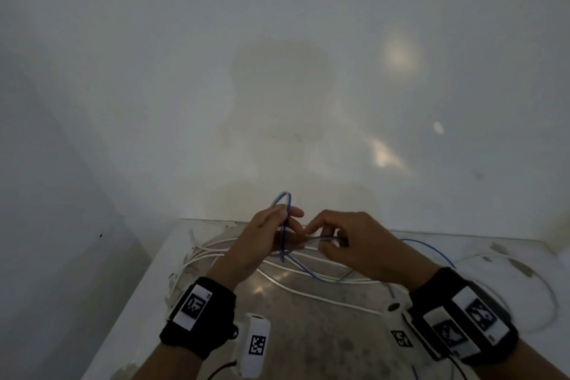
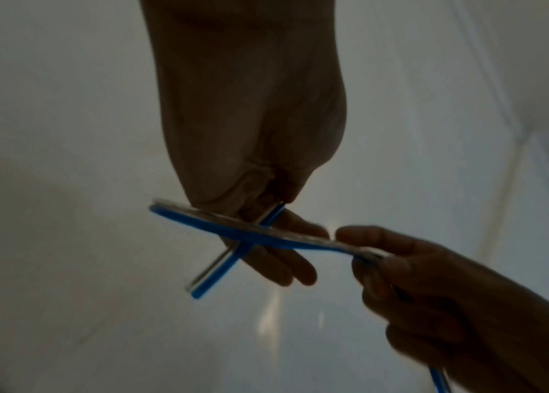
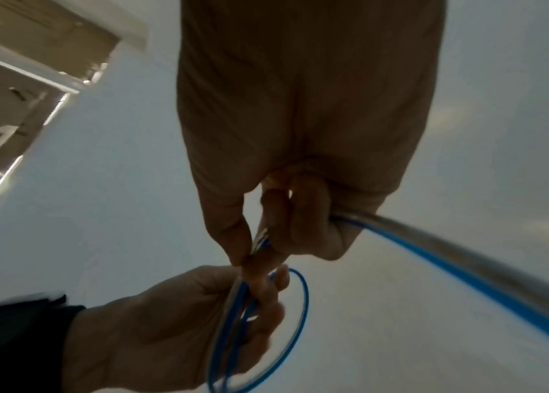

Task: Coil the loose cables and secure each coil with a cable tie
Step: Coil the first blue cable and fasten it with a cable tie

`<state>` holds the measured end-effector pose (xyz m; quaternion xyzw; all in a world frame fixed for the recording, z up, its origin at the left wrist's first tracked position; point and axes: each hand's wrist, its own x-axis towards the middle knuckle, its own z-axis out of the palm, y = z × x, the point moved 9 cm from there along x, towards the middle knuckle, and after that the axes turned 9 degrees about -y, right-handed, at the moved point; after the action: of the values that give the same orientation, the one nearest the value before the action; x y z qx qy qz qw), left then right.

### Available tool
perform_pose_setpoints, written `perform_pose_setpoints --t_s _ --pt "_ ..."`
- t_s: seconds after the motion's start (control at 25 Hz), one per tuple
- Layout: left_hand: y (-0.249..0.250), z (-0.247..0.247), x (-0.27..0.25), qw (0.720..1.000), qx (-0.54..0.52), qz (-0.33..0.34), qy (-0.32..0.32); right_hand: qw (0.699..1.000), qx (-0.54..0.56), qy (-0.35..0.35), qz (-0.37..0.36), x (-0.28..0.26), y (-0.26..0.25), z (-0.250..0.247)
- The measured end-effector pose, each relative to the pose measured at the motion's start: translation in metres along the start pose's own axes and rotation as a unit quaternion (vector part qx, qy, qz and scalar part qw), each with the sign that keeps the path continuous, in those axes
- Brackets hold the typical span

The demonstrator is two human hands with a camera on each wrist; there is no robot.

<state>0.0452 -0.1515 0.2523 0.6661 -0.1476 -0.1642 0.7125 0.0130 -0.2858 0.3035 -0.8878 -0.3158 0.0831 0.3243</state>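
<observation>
Above the table (image 1: 308,333), the left hand (image 1: 262,241) gripped upright loops of blue cable (image 1: 285,219); the right hand (image 1: 348,244) pinched its sideways strand. White cables (image 1: 324,296) lay below.

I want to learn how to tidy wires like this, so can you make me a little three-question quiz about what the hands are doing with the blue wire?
1. True or false: the left hand holds loops of the blue cable.
2. What does the right hand do? A) rests flat on the table B) pinches the blue cable C) holds scissors
3. Fill in: the loose cables lying on the table under the hands are ____ in colour.

Key: 1 true. 2 B. 3 white, the white cables.
</observation>
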Motion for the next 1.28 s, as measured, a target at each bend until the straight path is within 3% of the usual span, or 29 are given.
perform_pose_setpoints --t_s 0.2,0.32,0.44,0.52,0.64,0.76,0.88,1.08,1.2,1.28 --pt "0.003 0.038 -0.007 0.988 0.122 -0.041 -0.086 0.997 -0.058 0.042 -0.007 -0.01 -0.006 -0.029" --pt "-0.007 0.052 -0.014 0.98 -0.041 -0.11 -0.16 0.996 -0.042 0.073 0.0 -0.017 0.007 -0.044" --pt "0.0 0.055 -0.022 0.949 -0.241 -0.096 -0.182 0.994 0.025 0.103 0.029 -0.032 0.041 -0.051" --pt "0.012 0.049 -0.021 0.941 -0.294 -0.055 -0.159 0.991 0.062 0.1 0.066 -0.045 0.07 -0.043" --pt "0.017 0.028 -0.015 0.956 -0.283 -0.026 -0.077 0.979 0.132 0.112 0.105 -0.07 0.1 -0.029" --pt "0.017 0.024 -0.013 0.968 -0.249 -0.016 -0.031 0.964 0.212 0.114 0.111 -0.086 0.107 -0.007" --pt "0.024 0.038 -0.007 0.956 -0.294 0.019 -0.02 0.949 0.279 0.092 0.116 -0.09 0.11 0.034" --pt "0.045 0.01 0.008 0.95 -0.291 0.09 0.071 0.92 0.318 0.11 0.2 -0.107 0.122 0.083" --pt "0.033 0.001 0.01 0.966 -0.23 0.072 0.091 0.934 0.309 0.023 0.176 -0.105 0.095 0.095" --pt "0.02 0.005 0.009 0.974 -0.197 0.055 0.096 0.933 0.332 0.0 0.138 -0.103 0.072 0.091"
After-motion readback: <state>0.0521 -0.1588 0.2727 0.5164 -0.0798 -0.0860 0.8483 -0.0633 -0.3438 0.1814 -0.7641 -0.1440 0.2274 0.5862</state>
